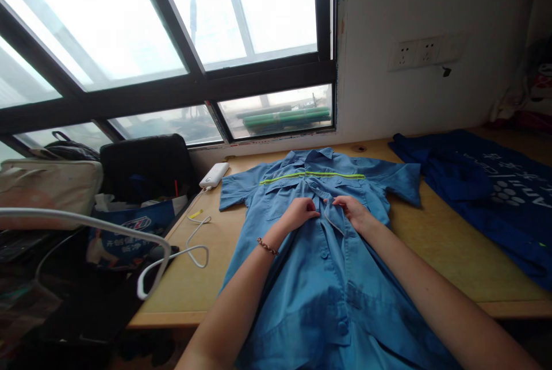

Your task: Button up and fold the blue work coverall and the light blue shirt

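Observation:
A blue short-sleeved work shirt (297, 278) with a yellow stripe across the chest lies face up, collar toward the window, its lower part hanging over the near table edge. My left hand (301, 213) pinches the button side of the front placket at chest height. Opposite it, my right hand (351, 212) grips the other placket edge, which is lifted and folded back a little. Between the hands the front gapes slightly. Below them, a button (324, 254) shows on the placket, and another button (342, 327) sits lower down.
The shirt rests on a wooden table (185, 289). A white power bank (214, 175) with a white cable (200, 258) is at the left. Dark blue clothing (487, 186) lies at the right. Bags, including a blue printed one (133, 237), stand left of the table. A window (259, 7) is behind.

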Tool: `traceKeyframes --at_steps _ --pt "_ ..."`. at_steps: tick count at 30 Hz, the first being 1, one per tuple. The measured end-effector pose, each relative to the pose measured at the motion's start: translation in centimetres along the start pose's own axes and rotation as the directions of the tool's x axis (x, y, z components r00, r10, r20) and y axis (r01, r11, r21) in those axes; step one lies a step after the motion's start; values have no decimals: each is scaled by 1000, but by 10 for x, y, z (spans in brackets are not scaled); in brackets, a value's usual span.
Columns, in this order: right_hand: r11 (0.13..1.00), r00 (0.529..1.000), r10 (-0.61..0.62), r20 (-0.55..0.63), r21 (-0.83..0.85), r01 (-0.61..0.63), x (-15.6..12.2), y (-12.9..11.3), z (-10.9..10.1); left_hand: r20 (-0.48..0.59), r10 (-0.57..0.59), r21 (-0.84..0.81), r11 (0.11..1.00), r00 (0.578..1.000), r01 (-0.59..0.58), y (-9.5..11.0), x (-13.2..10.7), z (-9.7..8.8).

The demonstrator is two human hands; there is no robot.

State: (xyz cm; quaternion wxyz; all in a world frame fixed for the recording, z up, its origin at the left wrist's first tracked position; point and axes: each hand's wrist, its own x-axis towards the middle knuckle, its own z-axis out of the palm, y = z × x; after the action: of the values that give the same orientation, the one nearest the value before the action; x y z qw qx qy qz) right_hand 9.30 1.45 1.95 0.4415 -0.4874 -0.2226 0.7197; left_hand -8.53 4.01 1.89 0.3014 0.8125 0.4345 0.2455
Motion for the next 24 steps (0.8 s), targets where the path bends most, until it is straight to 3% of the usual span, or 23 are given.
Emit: traceKeyframes --at_steps 2,5,7,10,15,18,21,24 --pt "1000 1000 -12 26 -23 12 -1 1 1 47 -121 -226 966 992 128 4 -1 1" --pt "996 997 -66 30 -65 67 -2 3 4 158 -228 -583 764 961 277 10 -3 2" --pt "990 994 -102 34 -92 104 -3 3 4 187 -244 -710 636 952 303 13 -4 3" --pt "986 990 -107 96 -121 119 -3 2 3 205 -241 -783 541 949 307 13 -6 4" --pt "979 975 -92 205 -162 126 0 0 -4 207 -241 -804 510 948 305 13 -7 6" --pt "950 954 -146 263 -233 209 0 1 -5 197 -260 -795 522 945 309 16 -7 6" --pt "865 937 -289 198 -366 344 -1 4 -3 194 -258 -786 536 947 307 20 -7 7" --pt "714 883 -439 168 -531 456 -1 5 0 195 -240 -784 544 951 298 21 -8 8"
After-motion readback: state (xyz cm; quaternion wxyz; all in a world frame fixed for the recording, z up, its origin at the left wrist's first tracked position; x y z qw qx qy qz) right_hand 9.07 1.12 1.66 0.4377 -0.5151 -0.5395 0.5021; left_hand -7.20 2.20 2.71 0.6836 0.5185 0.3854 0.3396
